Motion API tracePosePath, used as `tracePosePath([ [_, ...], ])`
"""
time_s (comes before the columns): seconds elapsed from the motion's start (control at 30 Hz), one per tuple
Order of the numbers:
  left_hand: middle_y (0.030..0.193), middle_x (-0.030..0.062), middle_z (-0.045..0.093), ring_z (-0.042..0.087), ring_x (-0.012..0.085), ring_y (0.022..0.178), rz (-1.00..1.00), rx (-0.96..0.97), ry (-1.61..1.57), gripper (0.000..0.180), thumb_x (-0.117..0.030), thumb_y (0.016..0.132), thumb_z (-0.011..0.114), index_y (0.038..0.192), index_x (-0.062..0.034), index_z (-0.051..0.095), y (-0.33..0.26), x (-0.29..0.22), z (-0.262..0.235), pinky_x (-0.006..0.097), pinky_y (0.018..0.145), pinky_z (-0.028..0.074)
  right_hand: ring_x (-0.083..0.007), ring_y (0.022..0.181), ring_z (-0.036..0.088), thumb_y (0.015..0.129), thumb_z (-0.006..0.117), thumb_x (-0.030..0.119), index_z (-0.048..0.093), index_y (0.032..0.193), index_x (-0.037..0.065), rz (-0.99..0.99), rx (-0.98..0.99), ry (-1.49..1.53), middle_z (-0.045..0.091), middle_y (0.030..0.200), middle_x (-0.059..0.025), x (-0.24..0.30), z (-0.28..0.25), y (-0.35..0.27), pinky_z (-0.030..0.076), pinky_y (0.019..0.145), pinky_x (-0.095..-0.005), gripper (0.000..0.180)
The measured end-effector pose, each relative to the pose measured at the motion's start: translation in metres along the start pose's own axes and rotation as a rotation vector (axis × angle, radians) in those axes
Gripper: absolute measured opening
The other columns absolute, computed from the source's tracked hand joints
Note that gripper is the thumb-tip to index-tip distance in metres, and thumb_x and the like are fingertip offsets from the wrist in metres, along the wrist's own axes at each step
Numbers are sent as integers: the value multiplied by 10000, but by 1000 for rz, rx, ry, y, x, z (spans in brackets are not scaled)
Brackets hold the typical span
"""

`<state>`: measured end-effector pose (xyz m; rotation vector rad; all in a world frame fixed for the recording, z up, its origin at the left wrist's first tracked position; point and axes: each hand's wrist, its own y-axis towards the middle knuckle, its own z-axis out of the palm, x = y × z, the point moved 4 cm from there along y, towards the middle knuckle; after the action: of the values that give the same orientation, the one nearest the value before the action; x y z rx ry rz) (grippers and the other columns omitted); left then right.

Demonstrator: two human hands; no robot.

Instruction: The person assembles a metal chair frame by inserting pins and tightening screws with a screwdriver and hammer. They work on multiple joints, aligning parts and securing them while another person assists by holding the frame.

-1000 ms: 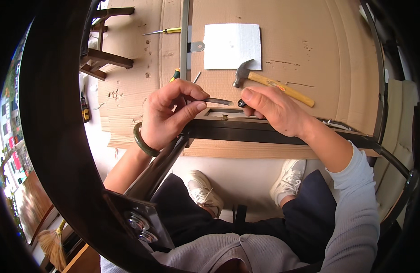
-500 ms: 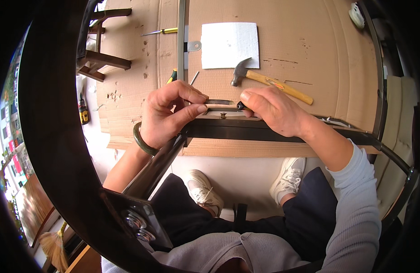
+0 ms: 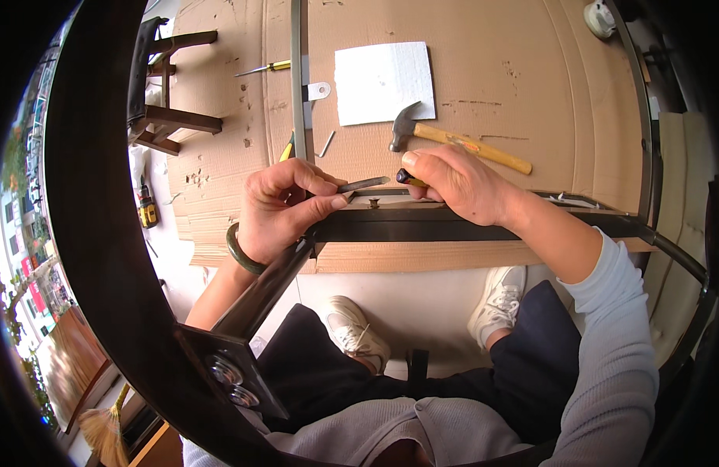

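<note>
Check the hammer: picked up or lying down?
Lying down. The hammer rests flat on the cardboard, beyond the right hand, which isn't touching it.

Two hands are at work, the left hand (image 3: 285, 206) and the right hand (image 3: 457, 183). There is one hammer (image 3: 453, 144), one white foam sheet (image 3: 384, 82) and one yellow-handled screwdriver (image 3: 264, 68). I count two white shoes (image 3: 352, 335) and one green bangle (image 3: 240, 251)
</note>
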<state>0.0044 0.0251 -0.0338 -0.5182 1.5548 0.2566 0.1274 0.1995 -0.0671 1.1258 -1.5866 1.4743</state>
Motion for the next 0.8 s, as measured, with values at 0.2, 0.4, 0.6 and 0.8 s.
tracePosePath([
  [0.2, 799, 100, 655, 666, 182, 861, -29, 7, 1, 139, 93, 744, 709, 748, 8, 600, -2, 1, -1, 270, 748, 525, -131, 615, 452, 969, 341, 400, 519, 750, -17, 23, 64, -4, 499, 658, -56, 0, 0, -1, 418, 590, -275, 503],
  [0.4, 802, 102, 655, 666, 184, 863, -36, 13, 0, 134, 90, 742, 712, 751, 7, 608, -2, 2, -2, 268, 744, 526, -148, 621, 461, 971, 332, 387, 526, 774, -22, 5, 69, -44, 500, 656, -65, 2, 0, -1, 419, 607, -293, 494],
  [0.6, 805, 108, 660, 669, 180, 825, -20, 11, -5, 118, 86, 742, 714, 751, 9, 626, -2, 3, -2, 268, 733, 531, -164, 629, 470, 966, 335, 376, 560, 825, -34, -31, 62, -70, 514, 660, -80, 2, 0, -1, 425, 622, -310, 488],
  [0.8, 813, 115, 664, 665, 169, 800, -46, -5, -24, 110, 85, 736, 720, 762, 18, 636, -4, 3, -2, 263, 717, 533, -177, 630, 480, 968, 333, 362, 574, 854, -30, -19, 62, -90, 518, 661, -83, 1, 0, 0, 433, 630, -317, 474],
])
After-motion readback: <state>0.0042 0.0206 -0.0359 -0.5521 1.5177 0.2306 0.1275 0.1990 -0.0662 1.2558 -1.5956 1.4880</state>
